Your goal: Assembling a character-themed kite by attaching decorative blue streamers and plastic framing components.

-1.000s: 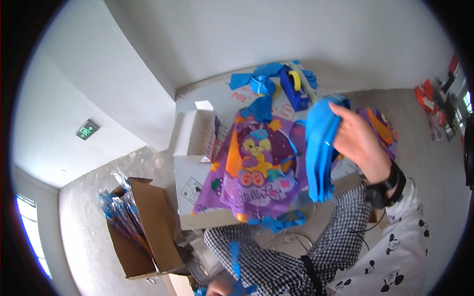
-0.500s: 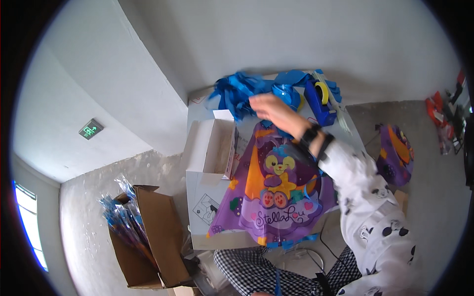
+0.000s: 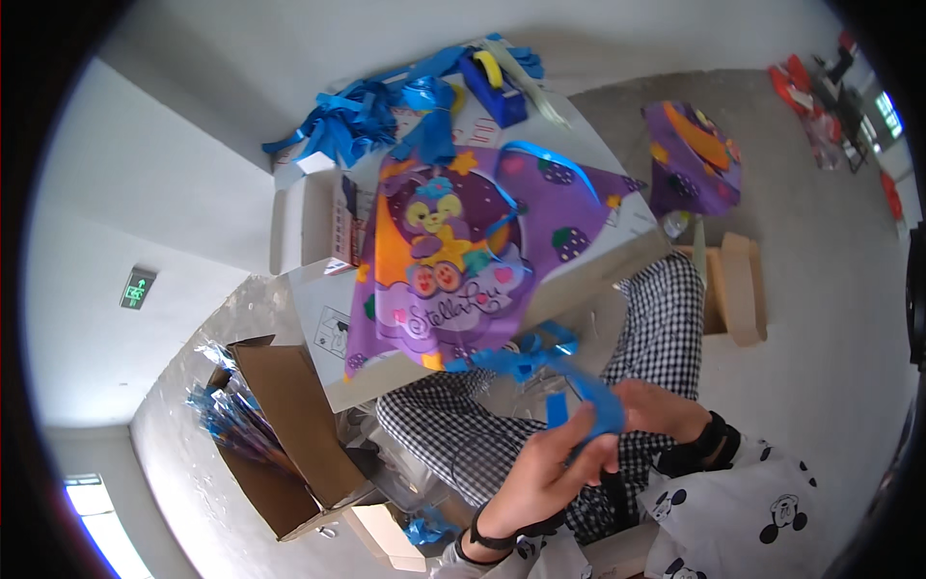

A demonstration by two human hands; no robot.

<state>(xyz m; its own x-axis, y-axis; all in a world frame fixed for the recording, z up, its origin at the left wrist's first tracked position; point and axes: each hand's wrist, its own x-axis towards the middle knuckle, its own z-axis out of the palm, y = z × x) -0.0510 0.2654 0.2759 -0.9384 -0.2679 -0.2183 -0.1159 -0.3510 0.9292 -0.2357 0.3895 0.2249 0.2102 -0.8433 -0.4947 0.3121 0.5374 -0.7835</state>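
Above my lap, my left hand [image 3: 552,465] and my right hand [image 3: 664,409] are close together, both gripping a blue plastic strip [image 3: 600,400]. The strip bends into a loop between them, and its far part runs toward the table's near edge. A purple and orange kite [image 3: 569,222] with a cartoon animal print is spread over the table. More blue strip [image 3: 521,359] lies along its lower edge, and a thin blue ribbon [image 3: 555,156] curls across its upper right.
On the table [image 3: 311,289] stand an open white box [image 3: 301,217], a heap of blue strips [image 3: 352,121] and a blue tape dispenser [image 3: 492,92]. A cardboard box [image 3: 299,425] of wrapped items is at left. Another purple kite [image 3: 696,159] and a small carton [image 3: 743,289] are at right.
My right hand has come back from the blue heap to my lap and joined my left, with a blue strip now between them. The view has turned, shifting the table up and left.
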